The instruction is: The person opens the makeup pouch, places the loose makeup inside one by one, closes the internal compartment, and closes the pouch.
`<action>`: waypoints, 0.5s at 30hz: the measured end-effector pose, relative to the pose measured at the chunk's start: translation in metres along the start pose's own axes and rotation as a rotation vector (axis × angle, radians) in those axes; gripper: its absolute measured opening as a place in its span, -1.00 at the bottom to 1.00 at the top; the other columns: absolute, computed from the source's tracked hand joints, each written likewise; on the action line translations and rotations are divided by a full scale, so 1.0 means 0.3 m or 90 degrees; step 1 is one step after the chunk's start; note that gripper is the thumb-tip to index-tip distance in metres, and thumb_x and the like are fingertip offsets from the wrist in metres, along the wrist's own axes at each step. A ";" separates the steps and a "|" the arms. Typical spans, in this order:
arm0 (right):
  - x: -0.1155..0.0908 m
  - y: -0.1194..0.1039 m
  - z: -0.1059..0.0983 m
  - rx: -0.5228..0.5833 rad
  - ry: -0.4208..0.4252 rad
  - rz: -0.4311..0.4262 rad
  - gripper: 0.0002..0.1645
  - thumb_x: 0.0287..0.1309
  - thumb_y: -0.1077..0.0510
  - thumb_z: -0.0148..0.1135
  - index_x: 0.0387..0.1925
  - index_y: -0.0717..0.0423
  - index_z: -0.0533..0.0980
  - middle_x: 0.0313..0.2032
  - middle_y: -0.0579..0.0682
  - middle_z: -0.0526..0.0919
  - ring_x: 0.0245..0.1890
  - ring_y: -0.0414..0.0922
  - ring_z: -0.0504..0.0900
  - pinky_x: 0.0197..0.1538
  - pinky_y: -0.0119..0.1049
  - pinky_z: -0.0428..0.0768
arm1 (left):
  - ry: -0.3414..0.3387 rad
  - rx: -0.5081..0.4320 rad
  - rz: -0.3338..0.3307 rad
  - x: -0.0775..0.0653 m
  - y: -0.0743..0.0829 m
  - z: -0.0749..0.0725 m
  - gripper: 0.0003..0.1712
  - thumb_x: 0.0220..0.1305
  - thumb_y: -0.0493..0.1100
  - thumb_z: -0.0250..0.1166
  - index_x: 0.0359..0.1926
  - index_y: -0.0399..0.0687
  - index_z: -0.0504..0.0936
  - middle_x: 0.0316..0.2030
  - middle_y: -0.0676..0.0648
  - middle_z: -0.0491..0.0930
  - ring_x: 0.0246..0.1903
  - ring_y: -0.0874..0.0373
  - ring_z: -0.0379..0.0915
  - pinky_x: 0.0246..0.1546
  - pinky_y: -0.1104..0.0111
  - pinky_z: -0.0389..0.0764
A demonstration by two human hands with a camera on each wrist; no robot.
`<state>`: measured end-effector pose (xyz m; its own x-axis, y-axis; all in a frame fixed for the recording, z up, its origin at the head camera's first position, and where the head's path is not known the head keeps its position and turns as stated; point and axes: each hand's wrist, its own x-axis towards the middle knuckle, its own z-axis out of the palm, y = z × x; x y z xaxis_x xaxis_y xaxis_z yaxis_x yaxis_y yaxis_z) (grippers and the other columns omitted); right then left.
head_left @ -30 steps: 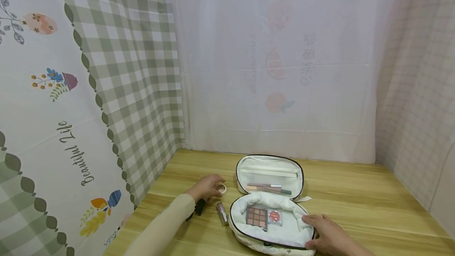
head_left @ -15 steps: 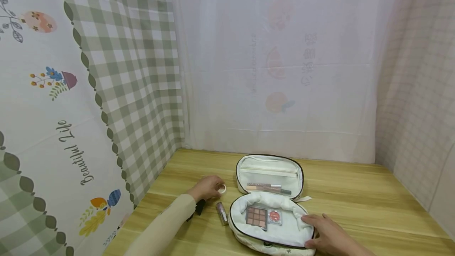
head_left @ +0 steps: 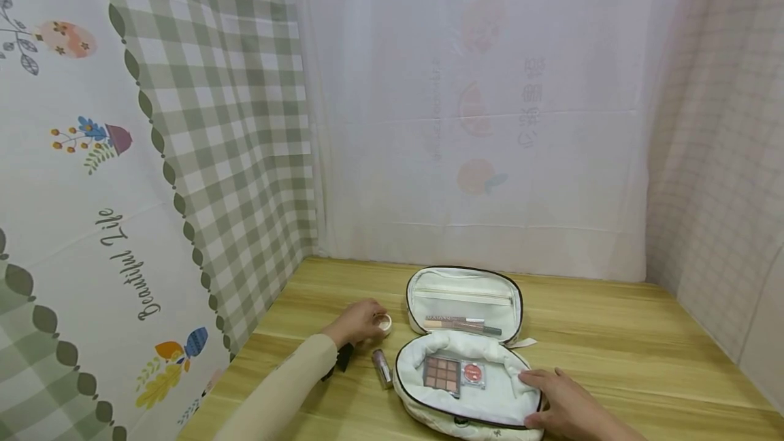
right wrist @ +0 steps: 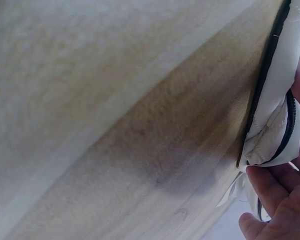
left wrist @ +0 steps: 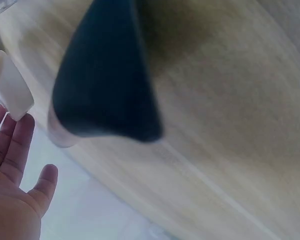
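Observation:
My left hand (head_left: 357, 320) pinches a small round white-rimmed cosmetic pot (head_left: 384, 323) at the left of the open makeup bag. In the left wrist view the pot (left wrist: 12, 86) shows its pale side between thumb and fingertips. My right hand (head_left: 566, 403) grips the right edge of the cream bag (head_left: 422, 412), thumb on the outside, fingers over the padded rim. Inside the bag lie an eyeshadow palette (head_left: 442, 376) and a clear square case with a red round pan (head_left: 474, 374). A lipstick tube (head_left: 382, 368) lies just left of the bag.
Partly hidden under my left forearm is a black item (head_left: 345, 357), large and blurred in the left wrist view. Slim pencil-like sticks (head_left: 462, 324) sit in the mesh pocket of the raised lid. Cloth curtains (head_left: 478, 237) enclose the wooden table (head_left: 600, 332).
The pot has turned slightly in my left fingers and shifted a little to the right. My right hand stays on the bag's edge, and the bag's contents have not moved.

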<state>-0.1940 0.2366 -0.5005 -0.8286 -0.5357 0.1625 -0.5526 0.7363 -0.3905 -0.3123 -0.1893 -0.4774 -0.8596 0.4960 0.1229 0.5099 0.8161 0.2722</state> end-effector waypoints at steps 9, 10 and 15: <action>0.001 -0.001 -0.004 0.001 -0.004 -0.001 -0.18 -0.20 -0.09 0.58 0.04 0.36 0.58 0.01 0.21 0.62 0.03 0.25 0.56 0.14 0.39 0.24 | 0.020 0.001 0.024 0.009 0.017 -0.028 -0.52 0.05 -0.05 0.54 -0.03 -0.19 0.68 -0.17 -0.05 0.57 -0.16 0.07 0.52 -0.05 0.22 0.53; 0.002 0.000 -0.005 0.002 -0.004 -0.001 -0.18 -0.19 -0.09 0.58 0.04 0.37 0.58 0.01 0.22 0.62 0.03 0.25 0.56 0.14 0.39 0.24 | 0.023 -0.001 0.026 0.010 0.020 -0.030 -0.51 0.05 -0.04 0.54 -0.03 -0.19 0.68 -0.17 -0.04 0.57 -0.16 0.08 0.51 -0.05 0.23 0.53; 0.002 0.001 -0.008 0.002 -0.008 -0.005 -0.18 -0.18 -0.09 0.58 0.05 0.36 0.58 0.01 0.22 0.62 0.02 0.26 0.56 0.14 0.39 0.25 | 0.036 -0.029 0.030 0.011 0.048 -0.046 -0.52 0.06 -0.04 0.53 -0.03 -0.18 0.68 -0.16 -0.03 0.57 -0.16 0.10 0.50 -0.06 0.25 0.53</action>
<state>-0.1950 0.2374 -0.4984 -0.8234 -0.5462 0.1537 -0.5582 0.7313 -0.3918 -0.3082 -0.1799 -0.4598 -0.8359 0.5149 0.1900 0.5487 0.7773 0.3078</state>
